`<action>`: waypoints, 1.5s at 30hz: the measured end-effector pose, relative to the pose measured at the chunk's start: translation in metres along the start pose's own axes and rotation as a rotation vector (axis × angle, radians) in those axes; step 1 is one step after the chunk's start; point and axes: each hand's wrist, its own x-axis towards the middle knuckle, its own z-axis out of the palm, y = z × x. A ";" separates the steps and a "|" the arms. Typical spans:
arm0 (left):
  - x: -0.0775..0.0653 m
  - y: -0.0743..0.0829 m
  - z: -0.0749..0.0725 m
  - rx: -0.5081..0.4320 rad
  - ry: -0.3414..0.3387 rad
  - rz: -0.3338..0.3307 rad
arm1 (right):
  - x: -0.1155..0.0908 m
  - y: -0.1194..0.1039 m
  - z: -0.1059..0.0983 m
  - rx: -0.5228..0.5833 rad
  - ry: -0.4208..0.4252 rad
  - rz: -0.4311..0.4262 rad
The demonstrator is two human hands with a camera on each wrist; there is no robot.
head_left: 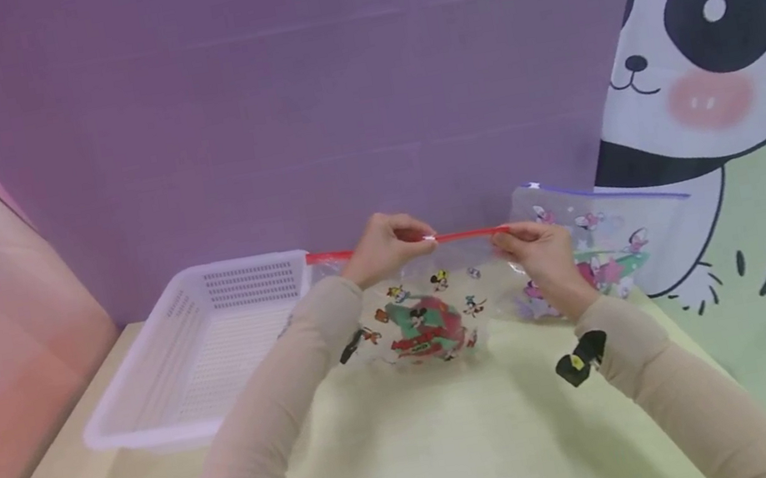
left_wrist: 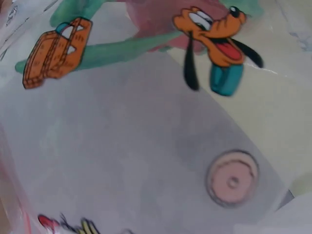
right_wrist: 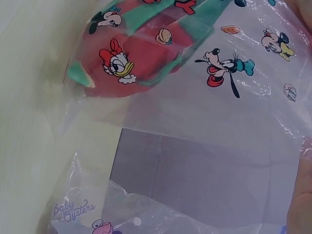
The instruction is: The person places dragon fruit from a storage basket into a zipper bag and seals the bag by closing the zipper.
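Note:
A clear zip bag [head_left: 472, 305] with cartoon prints and a red zip strip [head_left: 469, 234] hangs upright between my hands. Red and green pieces [head_left: 432, 332] lie at its bottom; their kind is blurred by the plastic. With thumb and fingers my left hand [head_left: 385, 249] pinches the strip near its middle, at a small pale slider [head_left: 430, 239]. My right hand [head_left: 541, 253] pinches the strip's right end. The left wrist view is filled by the bag's printed side [left_wrist: 122, 126]. In the right wrist view the bag [right_wrist: 253, 107] shows with part of the right hand at the edge.
A white plastic basket [head_left: 209, 425] stands on the pale table [head_left: 419, 453] at left, beside the bag. Behind my right hand stands another clear zip bag [head_left: 610, 213] with a purple strip, holding pink and green pieces. A purple backdrop [head_left: 299, 101] rises behind the table.

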 end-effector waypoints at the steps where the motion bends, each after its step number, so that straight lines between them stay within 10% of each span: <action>1: -0.001 0.000 -0.001 0.003 0.003 -0.003 | 0.000 0.000 0.000 0.000 -0.001 0.003; 34: -0.018 -0.019 -0.031 0.036 0.043 -0.036 | 0.018 0.025 -0.016 0.029 -0.048 -0.090; 45: -0.025 -0.020 -0.041 0.077 0.058 -0.042 | 0.005 0.000 -0.004 -0.083 -0.008 -0.004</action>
